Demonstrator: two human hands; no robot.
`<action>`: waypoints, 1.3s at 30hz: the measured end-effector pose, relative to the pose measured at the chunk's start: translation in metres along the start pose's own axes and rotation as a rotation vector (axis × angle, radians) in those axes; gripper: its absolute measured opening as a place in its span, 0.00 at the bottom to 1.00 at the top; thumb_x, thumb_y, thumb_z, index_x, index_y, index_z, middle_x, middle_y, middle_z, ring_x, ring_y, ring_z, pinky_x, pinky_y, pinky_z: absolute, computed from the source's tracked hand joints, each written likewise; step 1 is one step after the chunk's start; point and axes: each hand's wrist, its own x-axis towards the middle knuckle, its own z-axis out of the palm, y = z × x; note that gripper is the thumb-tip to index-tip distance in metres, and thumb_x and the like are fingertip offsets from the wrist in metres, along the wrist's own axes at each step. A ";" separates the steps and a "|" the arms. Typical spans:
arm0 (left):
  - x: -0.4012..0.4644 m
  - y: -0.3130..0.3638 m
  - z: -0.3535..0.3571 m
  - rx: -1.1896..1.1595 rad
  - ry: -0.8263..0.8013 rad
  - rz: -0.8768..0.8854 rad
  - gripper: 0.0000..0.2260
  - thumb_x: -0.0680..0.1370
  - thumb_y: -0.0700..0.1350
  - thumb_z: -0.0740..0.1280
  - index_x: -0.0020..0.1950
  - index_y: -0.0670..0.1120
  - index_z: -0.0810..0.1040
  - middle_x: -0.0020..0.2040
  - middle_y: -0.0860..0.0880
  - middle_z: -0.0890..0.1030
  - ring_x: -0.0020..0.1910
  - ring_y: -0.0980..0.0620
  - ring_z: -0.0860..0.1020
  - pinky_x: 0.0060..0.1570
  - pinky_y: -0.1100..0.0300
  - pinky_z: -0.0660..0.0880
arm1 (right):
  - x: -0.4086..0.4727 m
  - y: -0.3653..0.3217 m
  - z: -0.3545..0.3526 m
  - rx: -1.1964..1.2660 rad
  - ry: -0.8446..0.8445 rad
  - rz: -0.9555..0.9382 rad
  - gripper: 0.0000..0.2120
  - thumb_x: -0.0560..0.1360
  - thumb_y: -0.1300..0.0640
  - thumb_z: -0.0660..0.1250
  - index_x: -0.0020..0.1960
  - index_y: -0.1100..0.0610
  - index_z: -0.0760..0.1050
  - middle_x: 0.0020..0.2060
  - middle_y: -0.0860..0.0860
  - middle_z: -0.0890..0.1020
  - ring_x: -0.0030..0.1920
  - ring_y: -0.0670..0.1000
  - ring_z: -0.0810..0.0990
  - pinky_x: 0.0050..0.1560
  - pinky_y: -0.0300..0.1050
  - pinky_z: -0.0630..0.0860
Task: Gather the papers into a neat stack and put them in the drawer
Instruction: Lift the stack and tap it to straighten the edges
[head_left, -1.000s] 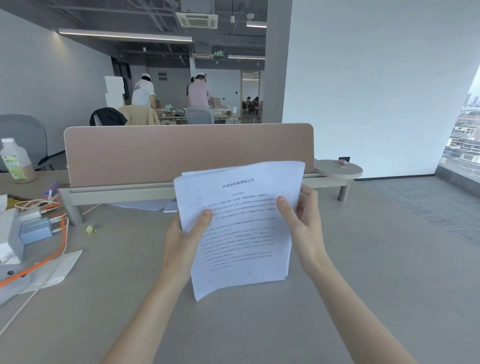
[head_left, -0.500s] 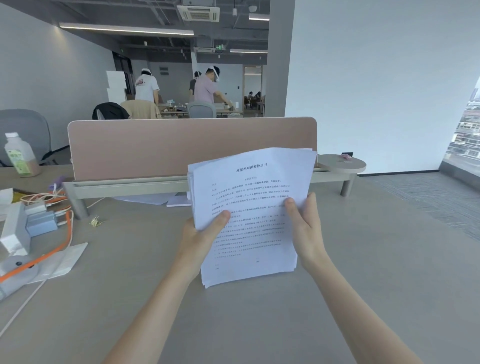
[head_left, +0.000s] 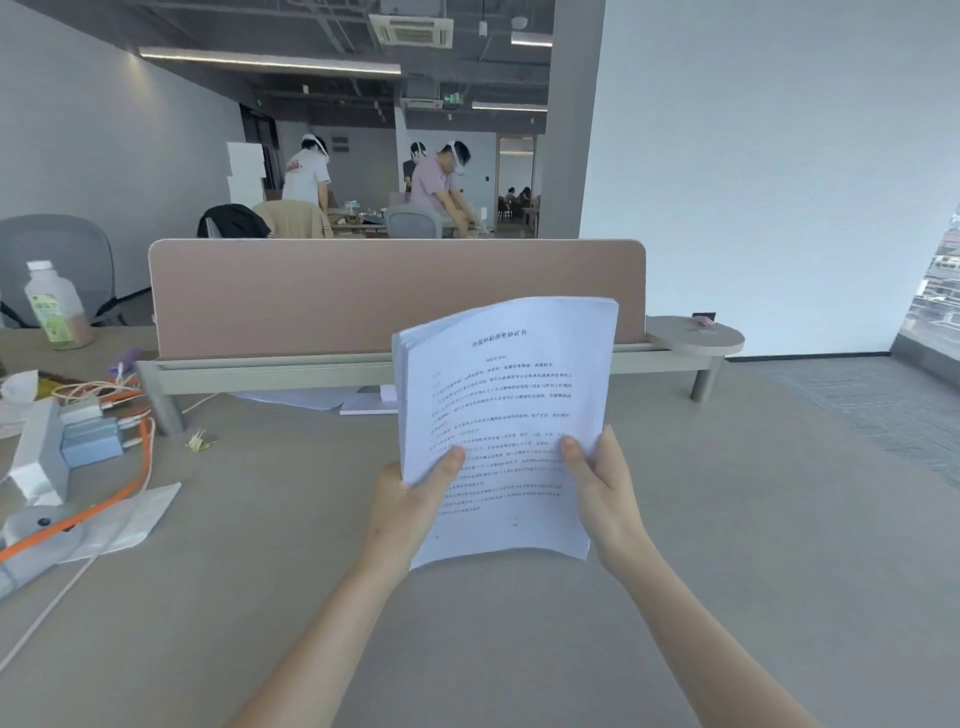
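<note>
A stack of white printed papers (head_left: 506, 395) stands nearly upright above the grey desk (head_left: 727, 519), its lower edge close to the desktop. My left hand (head_left: 410, 499) grips the stack's lower left side, thumb on the front page. My right hand (head_left: 605, 483) grips the lower right side, thumb on the front too. The sheets' top edges look roughly even. More white sheets (head_left: 332, 400) lie flat under the divider's rail. No drawer is in view.
A pink divider panel (head_left: 395, 296) on a rail crosses the desk behind the stack. At the left are orange cables (head_left: 104, 499), chargers, a white box, a bottle (head_left: 54, 306) and a grey chair. People work at a far desk. Carpet lies to the right.
The stack has shifted right and tipped more upright, and its fanned sheets have drawn together. Both hands have slid lower on its sides.
</note>
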 end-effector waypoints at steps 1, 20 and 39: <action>0.003 0.000 0.000 -0.009 0.011 -0.002 0.03 0.73 0.51 0.75 0.44 0.54 0.85 0.40 0.61 0.87 0.43 0.61 0.85 0.43 0.61 0.80 | 0.001 -0.002 0.000 0.007 0.004 -0.012 0.06 0.83 0.53 0.62 0.58 0.46 0.74 0.57 0.42 0.83 0.61 0.46 0.81 0.65 0.56 0.76; 0.048 -0.020 0.001 0.127 -0.132 -0.116 0.03 0.76 0.51 0.72 0.45 0.54 0.83 0.40 0.59 0.86 0.44 0.58 0.85 0.43 0.58 0.79 | 0.021 0.024 -0.008 -0.181 -0.054 0.223 0.09 0.81 0.52 0.61 0.56 0.53 0.78 0.54 0.50 0.85 0.57 0.54 0.84 0.57 0.55 0.81; 0.015 -0.022 0.124 0.028 -0.345 -0.278 0.11 0.82 0.52 0.61 0.49 0.51 0.81 0.42 0.57 0.86 0.40 0.60 0.85 0.39 0.58 0.78 | 0.006 0.011 -0.141 -0.137 0.133 0.435 0.11 0.80 0.61 0.61 0.61 0.59 0.77 0.57 0.58 0.85 0.56 0.60 0.85 0.59 0.62 0.81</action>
